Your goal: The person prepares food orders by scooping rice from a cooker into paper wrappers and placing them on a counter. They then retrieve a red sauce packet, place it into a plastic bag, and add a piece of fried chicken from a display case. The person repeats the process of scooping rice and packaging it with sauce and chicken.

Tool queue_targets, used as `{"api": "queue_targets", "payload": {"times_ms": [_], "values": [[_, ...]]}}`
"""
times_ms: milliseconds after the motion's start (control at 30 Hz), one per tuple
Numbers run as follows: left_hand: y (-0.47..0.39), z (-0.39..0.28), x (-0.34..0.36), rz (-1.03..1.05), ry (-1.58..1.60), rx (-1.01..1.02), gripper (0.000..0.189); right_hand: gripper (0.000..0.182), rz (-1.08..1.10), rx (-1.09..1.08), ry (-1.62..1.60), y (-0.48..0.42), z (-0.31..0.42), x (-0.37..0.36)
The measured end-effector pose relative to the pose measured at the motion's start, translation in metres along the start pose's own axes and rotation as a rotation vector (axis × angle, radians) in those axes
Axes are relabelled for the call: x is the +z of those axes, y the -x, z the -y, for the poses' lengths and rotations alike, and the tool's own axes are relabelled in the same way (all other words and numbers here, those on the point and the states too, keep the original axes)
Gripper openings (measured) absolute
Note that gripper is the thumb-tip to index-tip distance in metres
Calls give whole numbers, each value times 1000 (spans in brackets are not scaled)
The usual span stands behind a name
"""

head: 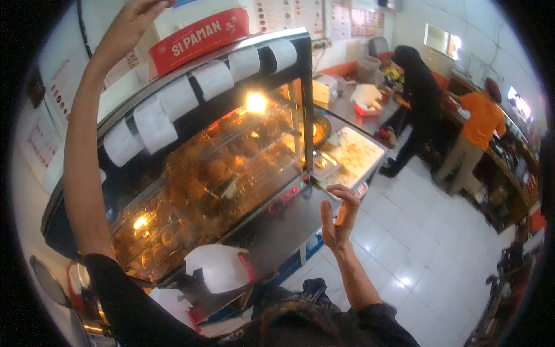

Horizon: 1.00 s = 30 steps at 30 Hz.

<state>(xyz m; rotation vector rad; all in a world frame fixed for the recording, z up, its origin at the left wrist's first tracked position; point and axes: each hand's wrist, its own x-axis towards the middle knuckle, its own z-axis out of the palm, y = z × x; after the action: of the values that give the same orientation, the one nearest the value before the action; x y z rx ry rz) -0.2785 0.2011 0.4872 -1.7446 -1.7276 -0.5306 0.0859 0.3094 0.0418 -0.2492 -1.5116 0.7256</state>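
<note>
My left hand is raised high beside a red sign with writing, its fingers partly cut off by the top edge. Whether it holds anything is hidden. Below that arm stands a lit glass food warmer, with browned fried pieces on its shelves. Several paper slips hang along its upper frame. My right hand is in the air past the front edge of the steel counter, thumb and bent fingers apart, nothing between them. Two open paper food boxes, one white and red, another nearer me, sit on the counter.
Beyond the warmer lie a white tray with crumbs and a dark pan. A red-and-white box with food sits on the far steel table. A person in black and another in orange stand on the tiled floor.
</note>
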Motion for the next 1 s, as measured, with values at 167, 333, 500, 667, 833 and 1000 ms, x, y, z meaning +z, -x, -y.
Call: {"api": "queue_targets", "payload": {"times_ms": [167,333,500,667,833,1000], "values": [[-39,15,51,341,-30,-293,54,36,45,-151,-223,-107,-46,10],[-59,-31,38,548,250,-449,46,32,-59,-298,-394,-257,-75,15],[-62,-20,33,589,342,-502,38,31,273,-516,-490,-406,-48,71],[-60,-5,28,528,207,-511,31,46,606,-405,-328,-455,-14,126],[-63,-7,36,486,273,-519,26,64,704,-403,-366,-467,-9,155],[-62,15,33,292,491,-527,20,69,704,-390,-399,-456,-2,168]]}}
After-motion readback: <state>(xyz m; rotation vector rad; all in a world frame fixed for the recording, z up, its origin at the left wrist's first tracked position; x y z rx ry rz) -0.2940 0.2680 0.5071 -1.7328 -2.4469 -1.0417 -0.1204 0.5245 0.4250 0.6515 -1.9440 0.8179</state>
